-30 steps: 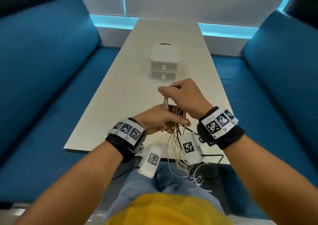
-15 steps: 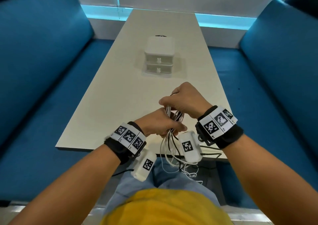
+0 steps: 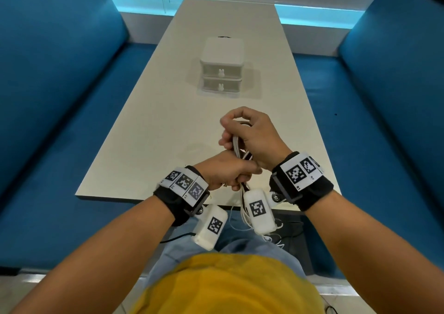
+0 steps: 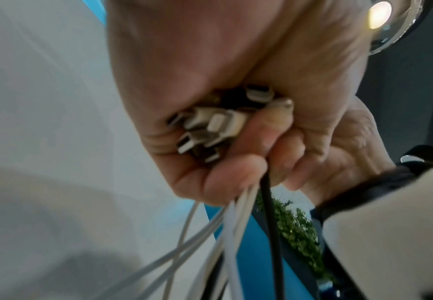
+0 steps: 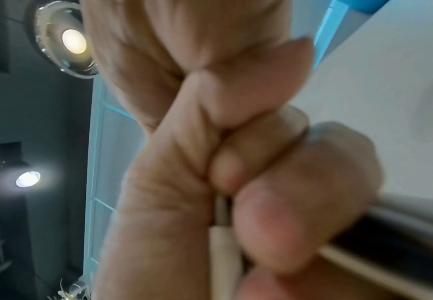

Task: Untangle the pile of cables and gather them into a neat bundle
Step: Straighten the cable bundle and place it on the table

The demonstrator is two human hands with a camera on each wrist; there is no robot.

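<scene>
Though slack loops hang below the near edge of the pale rectangular table point(image 3: 144, 131), the thin white and black cables point(image 4: 235, 233) look mostly gathered. The left hand point(image 3: 225, 172) fists their plug ends; just beyond, the right hand point(image 3: 254, 133) curls round the upper strands, leaving final tidying.

Your left hand point(image 4: 235, 113) gripped a clump of white plugs point(image 4: 210, 125) in its curled fingers point(image 4: 225, 182), while several white cables point(image 4: 210, 233) and one black cable point(image 4: 271, 233) hung below it.
</scene>
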